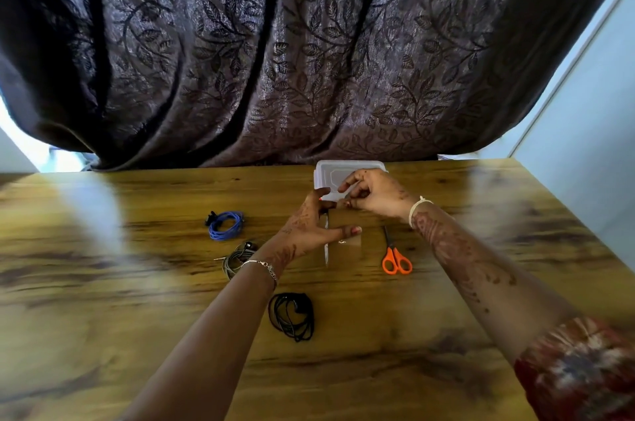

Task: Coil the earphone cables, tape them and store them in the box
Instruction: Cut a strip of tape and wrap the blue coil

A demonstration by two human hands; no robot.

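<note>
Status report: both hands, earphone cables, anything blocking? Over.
Left hand grips clear tape roll; right hand pinches tape end. Blue cable coil, grey coil, black coil lie on wooden table. Clear plastic box behind hands; orange-handled scissors aside; nothing blocking.

No legible text, label, brand or number in view. Clear tape (pixel 344 228) stretched between left hand (pixel 307 227) and right hand (pixel 375 195): no print seen. Plastic box (pixel 347 168) just beyond right hand: unmarked where visible. Orange scissors (pixel 396 255) beside right wrist: any marking too small to tell.
</note>
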